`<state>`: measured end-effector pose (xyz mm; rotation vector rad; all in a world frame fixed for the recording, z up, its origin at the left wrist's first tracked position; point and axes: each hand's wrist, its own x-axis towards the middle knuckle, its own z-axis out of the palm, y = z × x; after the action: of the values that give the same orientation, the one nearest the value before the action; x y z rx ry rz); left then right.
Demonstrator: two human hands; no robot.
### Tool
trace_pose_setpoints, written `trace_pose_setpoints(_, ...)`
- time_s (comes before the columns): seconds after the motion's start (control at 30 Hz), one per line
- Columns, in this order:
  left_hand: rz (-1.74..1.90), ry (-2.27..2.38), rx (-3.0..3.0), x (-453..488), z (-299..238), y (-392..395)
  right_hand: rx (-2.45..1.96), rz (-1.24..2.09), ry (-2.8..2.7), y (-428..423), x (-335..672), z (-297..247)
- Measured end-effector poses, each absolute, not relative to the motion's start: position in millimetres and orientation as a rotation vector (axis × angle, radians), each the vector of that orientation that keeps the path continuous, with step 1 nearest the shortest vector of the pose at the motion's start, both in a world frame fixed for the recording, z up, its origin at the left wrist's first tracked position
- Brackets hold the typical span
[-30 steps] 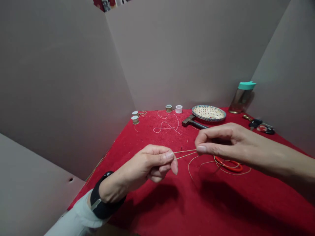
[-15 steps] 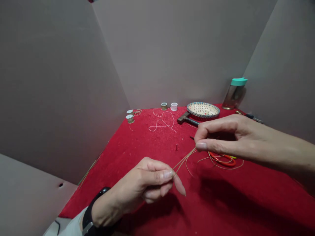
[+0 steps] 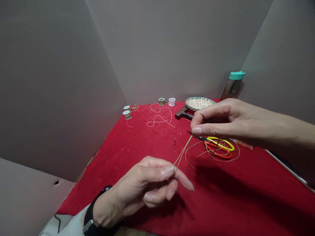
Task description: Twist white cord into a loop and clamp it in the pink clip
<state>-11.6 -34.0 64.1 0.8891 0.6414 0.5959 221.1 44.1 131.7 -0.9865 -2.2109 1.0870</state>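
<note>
Head view, cloth (image 3: pixel 118 147): red, soft-napped, flecked with small pale bits.
Panels (image 3: pixel 172 49): smooth, flat and grey, standing left, far and right.
Hammer (image 3: pixel 182 112): blocky brown head on the far side, dark handle running behind the right hand (image 3: pixel 221 121).
Nail (image 3: pixel 175 142): thin and dark, standing upright in the middle.
Scissors (image 3: pixel 231 146): looped yellow and red handles, lying on the right.
White thread (image 3: pixel 171 115): fine, loosely curled, left of the hammer.
Basket (image 3: pixel 200 103): shallow, round, pale open weave with a blue-striped rim, far right of the middle.
Bottle (image 3: pixel 230 88): see-through body, teal lid, far right; its contents cannot be made out.
Far-left spools (image 3: pixel 127 114): two, pale flanges, wound with tan thread.
Far-middle spools (image 3: pixel 161 102): side by side, one brownish, one white.
Cord (image 3: pixel 183 150): thin, tan, two taut strands slanting between the hands; loose curls lie over and around the scissors handles.
Left hand (image 3: pixel 150 177): near, thumb and index finger clamped on the strands' lower end, index tip extending past.
Right hand: farther, thumb and index finger pinched together on the upper end.
</note>
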Motion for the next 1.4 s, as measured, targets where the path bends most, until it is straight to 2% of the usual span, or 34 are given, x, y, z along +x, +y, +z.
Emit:
trace_pose_setpoints(0.13, 0.613, 0.560, 0.857, -12.3, 62.0, -35.6, -1.004, 1.219, -2.229, 49.5, 220.1, 130.3)
trace_pose_setpoints(0.37, 0.557, 0.482, 0.707, -12.4, 59.8, -34.8, -0.983, 1.257, -2.204, 52.1, 224.0, 128.6)
trace_pose_setpoints(0.83, 0.649, 0.469, 0.605, -9.3, 51.6, -43.0, -0.843, 1.189, -2.246, 55.2, 230.4, 125.8)
trace_pose_setpoints(1.13, 0.639, 0.577, 0.680, -12.9, 48.1, -50.5, -0.914, 1.222, -2.176, 47.9, 229.6, 127.7)
trace_pose_setpoints(1.4, 0.941, 0.792, 0.792, -1.5, 50.1, -42.9, -0.914, 1.248, -2.195, 37.5, 223.0, 137.5)
